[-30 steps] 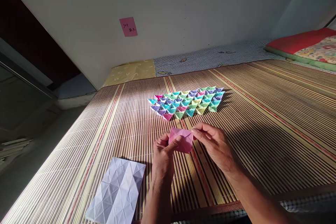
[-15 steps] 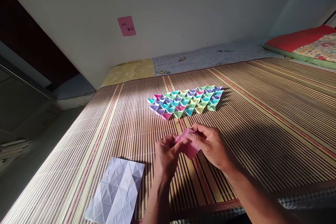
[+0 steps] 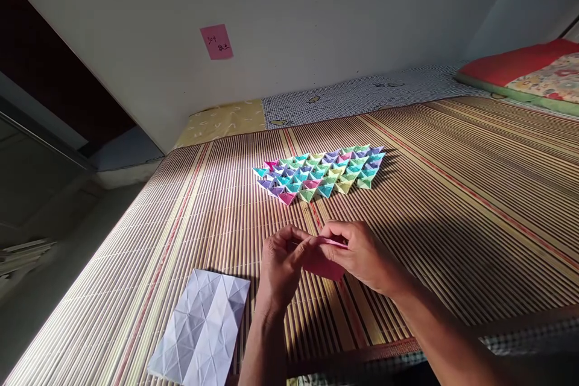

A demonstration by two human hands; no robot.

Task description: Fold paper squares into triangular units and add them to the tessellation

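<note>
A pink sheet of paper (image 3: 324, 266) is pinched between both my hands, partly folded, with its upper edge running along my fingertips. My left hand (image 3: 284, 259) closes on its left side, thumb and forefinger together. On the other side my right hand (image 3: 358, 254) grips the paper near a narrow folded edge. The fingers hide much of the fold. Beyond the hands, rows of small folded paper pieces (image 3: 312, 184) in green, blue, purple, yellow and pink stand on the slatted mat. A creased white folded sheet (image 3: 203, 329) lies to the left of my left forearm.
The slatted bamboo mat (image 3: 452, 205) covers the bed. Its far edge meets patterned cloth (image 3: 344, 93) along the wall. A red and floral folded quilt (image 3: 520, 72) lies at the far right. A pink note (image 3: 216, 42) is stuck on the wall.
The pink paper has tipped so that its upper face is now nearly edge-on. Both hands have shifted slightly down and my right hand has turned a little; the grip stays.
</note>
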